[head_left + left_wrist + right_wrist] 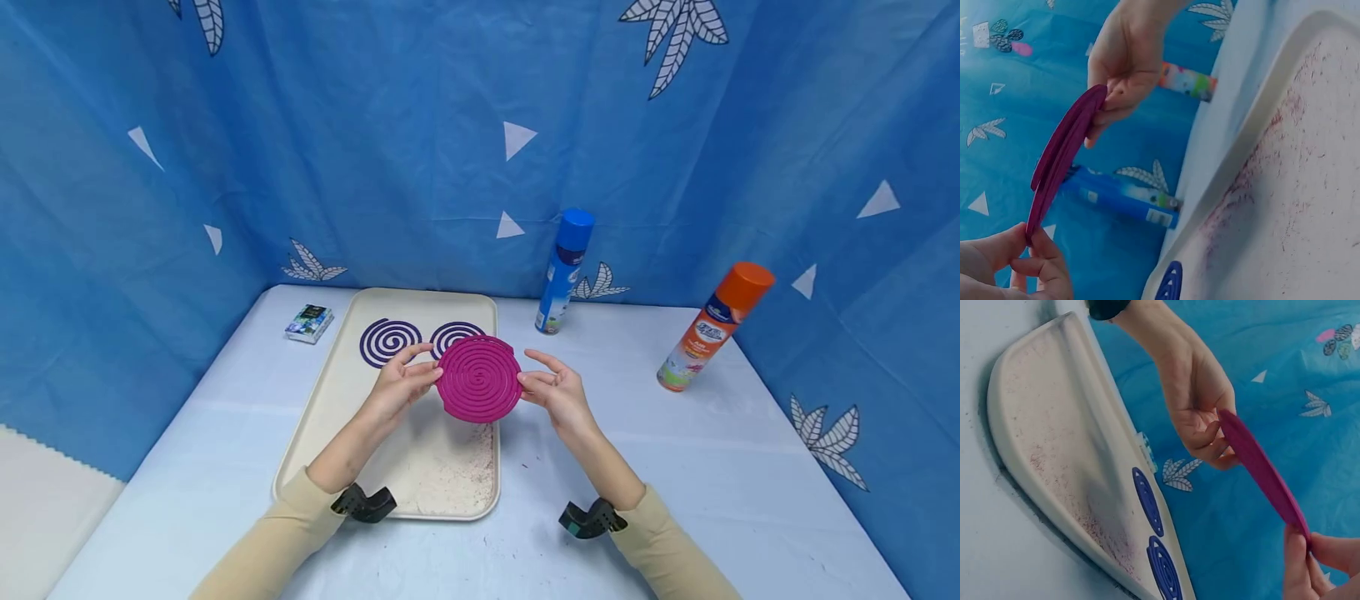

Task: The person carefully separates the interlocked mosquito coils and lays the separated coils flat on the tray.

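A person in cream sleeves holds a magenta spiral coil [478, 378] between both hands, lifted clear above the near right part of a cream tray [330, 400] on a pale blue worktop [675, 467]. The left hand [397, 385] pinches the coil's left rim with curled fingertips and thumb; the right hand [558, 393] pinches the right rim the same way, its other fingers loosely spread. Nothing else is in either hand.

By the look of things, the work seems partly done: two dark purple spiral coils [390, 340] already lie flat side by side at the far end of the tray, while the magenta disc looks thicker, as if two nested spirals remain joined and unseparated. Reddish-brown dust speckles the tray's near end.

The coils are flat, round, matte and brittle-looking, with raised concentric ridges; seen edge-on from the wrists, the magenta one is a thin slab. The tray is smooth plastic with rounded corners and a raised lip.

A blue spray can [564, 271] and an orange-capped spray can [712, 327] stand at the back right, a small box [309, 322] at the back left, against blue leaf-printed cloth [450, 125]
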`<state>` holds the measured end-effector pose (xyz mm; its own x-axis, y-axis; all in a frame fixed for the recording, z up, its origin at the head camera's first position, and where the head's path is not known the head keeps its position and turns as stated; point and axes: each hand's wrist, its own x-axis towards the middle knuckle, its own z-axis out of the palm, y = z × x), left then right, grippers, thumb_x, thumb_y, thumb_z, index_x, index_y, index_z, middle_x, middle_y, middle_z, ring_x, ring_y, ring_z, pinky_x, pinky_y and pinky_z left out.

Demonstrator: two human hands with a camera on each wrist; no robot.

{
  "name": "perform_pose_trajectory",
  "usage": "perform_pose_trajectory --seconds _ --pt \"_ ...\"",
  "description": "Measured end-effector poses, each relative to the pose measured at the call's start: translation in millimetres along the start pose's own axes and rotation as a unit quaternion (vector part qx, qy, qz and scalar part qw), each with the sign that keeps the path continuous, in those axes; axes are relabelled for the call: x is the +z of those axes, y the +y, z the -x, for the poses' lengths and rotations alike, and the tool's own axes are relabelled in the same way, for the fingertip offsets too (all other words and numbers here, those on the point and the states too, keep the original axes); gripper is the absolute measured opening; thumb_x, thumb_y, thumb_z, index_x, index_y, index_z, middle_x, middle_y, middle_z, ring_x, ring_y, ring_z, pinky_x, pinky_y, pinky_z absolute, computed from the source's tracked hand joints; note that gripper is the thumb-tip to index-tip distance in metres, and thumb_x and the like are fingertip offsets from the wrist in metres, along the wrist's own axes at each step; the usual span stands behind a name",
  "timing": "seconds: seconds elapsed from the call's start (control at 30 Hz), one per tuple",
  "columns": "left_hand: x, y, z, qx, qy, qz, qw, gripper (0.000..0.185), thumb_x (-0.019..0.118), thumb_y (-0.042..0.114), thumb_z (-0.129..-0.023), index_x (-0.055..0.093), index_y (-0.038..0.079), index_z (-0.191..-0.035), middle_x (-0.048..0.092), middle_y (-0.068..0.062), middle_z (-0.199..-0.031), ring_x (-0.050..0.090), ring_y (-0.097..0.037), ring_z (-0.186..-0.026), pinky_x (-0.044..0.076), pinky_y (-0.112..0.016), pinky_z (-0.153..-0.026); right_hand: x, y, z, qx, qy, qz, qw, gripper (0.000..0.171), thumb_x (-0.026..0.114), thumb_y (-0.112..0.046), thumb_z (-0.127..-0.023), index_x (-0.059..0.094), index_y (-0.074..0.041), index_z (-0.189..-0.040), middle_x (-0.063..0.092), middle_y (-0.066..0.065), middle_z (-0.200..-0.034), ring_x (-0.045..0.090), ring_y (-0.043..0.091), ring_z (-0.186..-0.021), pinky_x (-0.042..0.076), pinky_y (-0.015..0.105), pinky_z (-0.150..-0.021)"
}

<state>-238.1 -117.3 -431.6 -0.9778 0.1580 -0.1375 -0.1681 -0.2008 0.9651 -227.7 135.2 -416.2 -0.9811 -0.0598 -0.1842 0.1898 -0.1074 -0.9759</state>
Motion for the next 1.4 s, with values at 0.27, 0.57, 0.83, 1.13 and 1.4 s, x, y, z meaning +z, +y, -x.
perform_pose_trajectory --seconds 0.27,0.57,0.83,1.13,1.4 --pt "-2.3 4.3 10.9 -0.063 0.005 0.058 0.9963 0.057 0.055 0.001 -0.093 0.031 0.008 -0.144 0.065 0.012 -0.082 0.058 0.001 -0.069 0.044 -0.011 -0.062 3.1 3.0 3.8 -0.060 -0.011 0.019 0.998 0.051 0.062 0.000 -0.089 0.047 -0.005 -0.137 0.072 -0.011 -0.077 0.069 0.004 -0.071 0.058 0.022 -0.071" --pt "-0.6 6.6 15.8 0.015 0.041 0.020 0.9988 0.045 0.059 -0.002 -0.090 0.039 0.006 -0.129 0.070 0.017 -0.083 0.066 0.002 -0.077 0.051 -0.012 -0.074 9.1 3.6 5.5 -0.012 0.029 -0.003 0.999 0.046 0.060 0.002 -0.089 0.050 -0.004 -0.133 0.071 -0.009 -0.071 0.068 0.004 -0.066 0.058 0.020 -0.065" --pt "-39.7 2.9 17.7 -0.021 0.090 -0.014 0.9956 0.046 0.062 0.008 -0.091 0.039 0.011 -0.131 0.068 0.021 -0.081 0.064 0.004 -0.074 0.049 -0.011 -0.071 6.7 5.8 4.1 -0.018 0.048 -0.004 0.999 0.047 0.062 0.002 -0.088 0.050 -0.003 -0.133 0.071 -0.009 -0.070 0.068 0.004 -0.065 0.058 0.021 -0.065" --pt "-103.9 -10.0 29.1 -0.050 0.140 -0.027 0.9885 0.064 0.059 0.003 -0.091 0.024 -0.001 -0.145 0.066 0.022 -0.077 0.063 0.009 -0.074 0.050 -0.009 -0.073 7.4 13.5 -0.9 -0.005 0.059 0.022 0.998 0.044 0.061 0.000 -0.089 0.051 -0.003 -0.132 0.071 -0.007 -0.073 0.068 0.004 -0.069 0.058 0.022 -0.067" --pt "-120.7 -14.3 36.8 -0.023 0.183 -0.200 0.9623 0.061 0.067 0.008 -0.086 0.038 0.001 -0.140 0.071 0.016 -0.079 0.063 0.006 -0.064 0.045 -0.015 -0.053 13.0 34.1 -7.8 -0.009 0.039 0.015 0.999 0.046 0.061 0.004 -0.087 0.050 0.004 -0.132 0.071 -0.007 -0.071 0.066 0.004 -0.064 0.057 0.019 -0.061"
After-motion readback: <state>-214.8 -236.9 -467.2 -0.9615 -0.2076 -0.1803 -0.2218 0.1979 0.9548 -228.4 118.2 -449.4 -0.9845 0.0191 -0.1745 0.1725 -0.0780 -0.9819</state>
